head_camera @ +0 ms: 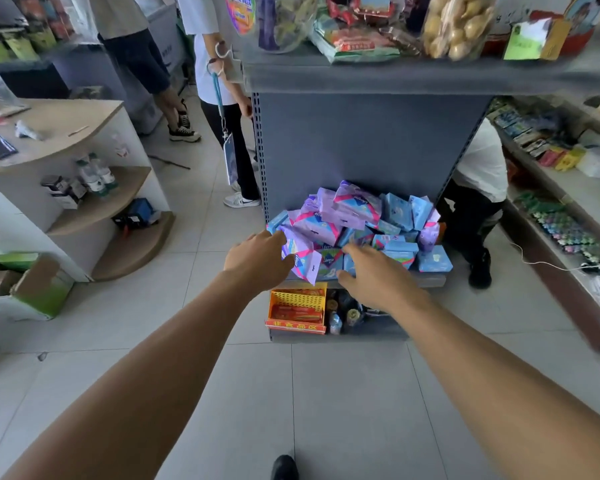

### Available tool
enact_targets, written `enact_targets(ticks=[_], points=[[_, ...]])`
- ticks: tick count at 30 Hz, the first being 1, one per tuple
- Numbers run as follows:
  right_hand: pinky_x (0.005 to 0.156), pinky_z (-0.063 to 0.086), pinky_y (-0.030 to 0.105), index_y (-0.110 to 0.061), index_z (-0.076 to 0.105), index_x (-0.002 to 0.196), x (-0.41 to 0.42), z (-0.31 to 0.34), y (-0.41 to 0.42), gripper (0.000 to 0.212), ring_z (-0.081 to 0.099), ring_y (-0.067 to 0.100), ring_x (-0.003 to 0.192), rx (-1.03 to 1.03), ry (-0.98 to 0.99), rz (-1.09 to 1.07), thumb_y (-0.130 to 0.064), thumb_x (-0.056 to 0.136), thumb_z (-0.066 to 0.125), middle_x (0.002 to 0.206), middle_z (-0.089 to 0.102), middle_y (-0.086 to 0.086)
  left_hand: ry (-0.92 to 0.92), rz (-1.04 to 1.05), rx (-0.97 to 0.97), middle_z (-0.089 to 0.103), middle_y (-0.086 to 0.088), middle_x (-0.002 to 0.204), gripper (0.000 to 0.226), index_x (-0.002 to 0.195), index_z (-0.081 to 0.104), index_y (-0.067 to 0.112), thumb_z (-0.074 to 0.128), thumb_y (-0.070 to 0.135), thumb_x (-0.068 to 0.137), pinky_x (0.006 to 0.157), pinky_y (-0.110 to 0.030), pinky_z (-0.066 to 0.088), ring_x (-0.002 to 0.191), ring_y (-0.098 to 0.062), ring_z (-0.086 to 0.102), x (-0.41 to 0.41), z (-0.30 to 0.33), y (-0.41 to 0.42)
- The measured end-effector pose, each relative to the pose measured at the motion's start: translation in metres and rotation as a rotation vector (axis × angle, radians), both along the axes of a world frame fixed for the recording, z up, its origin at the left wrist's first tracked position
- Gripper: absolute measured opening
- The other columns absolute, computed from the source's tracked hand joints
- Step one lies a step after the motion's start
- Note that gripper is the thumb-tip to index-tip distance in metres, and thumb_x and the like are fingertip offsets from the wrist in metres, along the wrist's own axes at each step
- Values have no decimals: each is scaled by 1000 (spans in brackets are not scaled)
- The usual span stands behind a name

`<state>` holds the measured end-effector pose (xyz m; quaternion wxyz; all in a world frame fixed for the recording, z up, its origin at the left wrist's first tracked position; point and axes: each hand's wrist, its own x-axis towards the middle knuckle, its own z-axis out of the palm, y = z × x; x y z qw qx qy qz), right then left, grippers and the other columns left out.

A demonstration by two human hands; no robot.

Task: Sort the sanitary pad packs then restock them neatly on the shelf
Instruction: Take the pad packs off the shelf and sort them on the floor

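Sanitary pad packs (355, 225) are being observed in a loose, unsorted heap on the grey middle shelf (426, 279) of a metal gondola unit; purple packs are lying mostly to the left and on top, blue packs mostly to the right. One purple pack (303, 265) is hanging over the shelf's front edge.

The left hand (257, 259) is being held at the left front of the heap, back of hand upward, fingers bent over the overhanging purple pack; contact is apparent, but whether the pack is being gripped cannot be told. The right hand (373, 277) is being held palm down over the front centre of the heap, fingers extended and slightly spread, just above or touching a blue-green pack (329, 263); nothing is being gripped by it.

An orange basket (297, 306) is being noted on the bottom shelf, with small bottles (340, 315) beside it. Snack bags (361, 26) are lying on the top shelf. A curved wooden counter (49, 133) is standing at the left, and other persons (222, 98) are standing behind and beside the unit.
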<state>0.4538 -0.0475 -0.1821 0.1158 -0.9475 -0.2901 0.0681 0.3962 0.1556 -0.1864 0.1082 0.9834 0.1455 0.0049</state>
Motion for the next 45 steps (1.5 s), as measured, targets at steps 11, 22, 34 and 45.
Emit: enact_targets(ticks=[11,22,34,45], points=[[80,50,42,-21,44,126,149,-148,69,40,56,29,109,32,187,-45,-43,94,52,125,55,6,152,6,-24,53,-2,131,43,133,45,24,53,41,94,86,-36,46,118,-25,53,133,-125,56],[82,43,34,-15,40,131,238,-280,131,61,54,31,115,180,217,-51,-47,86,65,126,53,10,128,8,-49,36,1,147,60,143,36,27,63,35,89,92,-39,45,132,-22,37,218,-238,86],[70,48,32,-15,61,114,262,-283,161,29,62,23,86,421,291,34,-21,86,64,93,68,0,103,-383,87,38,7,151,81,147,33,33,74,48,79,118,-35,15,142,-16,30,271,-266,128],[84,49,28,-24,60,114,306,-222,107,41,62,6,94,638,396,-135,-42,80,73,103,67,-10,73,23,-853,71,8,83,25,90,64,23,83,27,75,68,-20,55,75,-14,69,280,-218,114]])
